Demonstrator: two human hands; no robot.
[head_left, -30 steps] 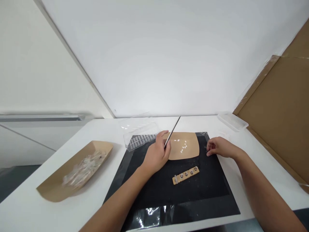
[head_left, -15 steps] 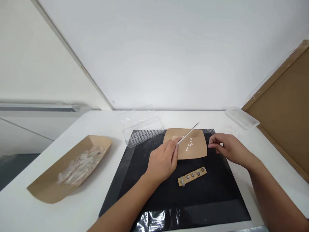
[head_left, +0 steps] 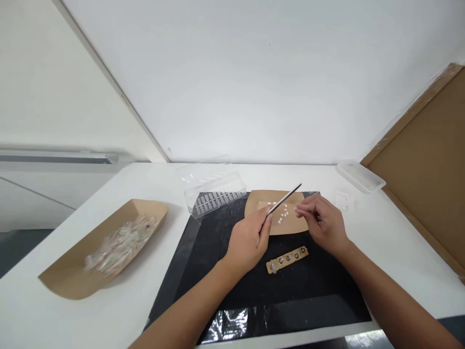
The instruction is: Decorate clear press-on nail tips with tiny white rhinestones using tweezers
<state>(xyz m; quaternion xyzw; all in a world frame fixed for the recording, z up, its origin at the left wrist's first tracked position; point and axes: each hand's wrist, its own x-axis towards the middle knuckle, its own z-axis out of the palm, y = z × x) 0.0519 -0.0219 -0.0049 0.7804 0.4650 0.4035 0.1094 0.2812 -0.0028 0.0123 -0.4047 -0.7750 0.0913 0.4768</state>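
My left hand (head_left: 250,237) is closed around a thin nail file (head_left: 285,198), its free end pointing up and to the right over a brown card (head_left: 290,229). Small white oval pieces (head_left: 285,213) lie scattered on that card. At the card's right edge, my right hand (head_left: 323,220) has thumb and fingers pinched together; a tiny pale piece seems to show at the fingertips, too small to name. Below both hands, a tan strip (head_left: 291,257) with several round metal studs lies on the black mat (head_left: 225,271), a clear piece at its left end.
A clear box of nail tips (head_left: 218,196) rests at the mat's upper left. Further left, a brown paper tray (head_left: 72,276) holds crumpled clear packets (head_left: 123,247). A translucent tray (head_left: 361,177) sits at the back right, beside a cardboard panel (head_left: 428,160).
My right hand has moved left, over the edge of the brown card and closer to the file. The file has turned slightly in my left hand, showing a darker face.
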